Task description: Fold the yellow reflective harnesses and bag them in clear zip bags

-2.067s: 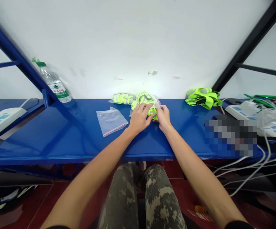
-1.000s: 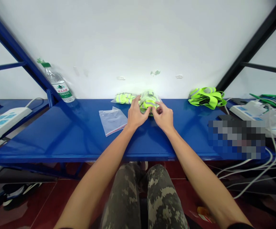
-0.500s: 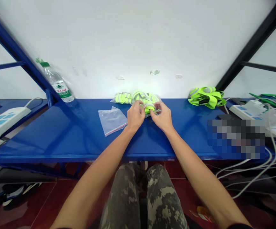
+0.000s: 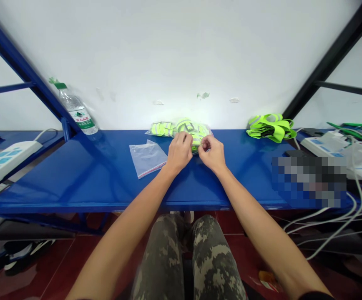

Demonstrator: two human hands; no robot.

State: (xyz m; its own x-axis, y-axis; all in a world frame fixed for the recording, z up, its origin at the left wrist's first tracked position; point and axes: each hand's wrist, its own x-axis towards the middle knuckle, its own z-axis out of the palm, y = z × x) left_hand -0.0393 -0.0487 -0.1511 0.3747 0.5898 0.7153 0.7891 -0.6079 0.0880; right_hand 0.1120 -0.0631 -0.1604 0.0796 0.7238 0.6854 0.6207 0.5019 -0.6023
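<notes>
Neon-yellow webbing (image 4: 187, 125) sits inside the clear bag (image 4: 204, 131) at the back of the surface (image 4: 106, 175); your left hand (image 4: 179, 152) and right hand (image 4: 212, 154) pinch its near edge, fingers closed. 1 filled bag (image 4: 160, 128) lies beside it; 1 empty bag (image 4: 147, 157) and loose straps (image 4: 270, 127) remain.

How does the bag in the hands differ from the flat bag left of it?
The held bag bulges with neon-yellow straps; the flat bag looks empty. The left hand and right hand pinch the held bag; the flat bag lies untouched. Both are clear plastic.
</notes>
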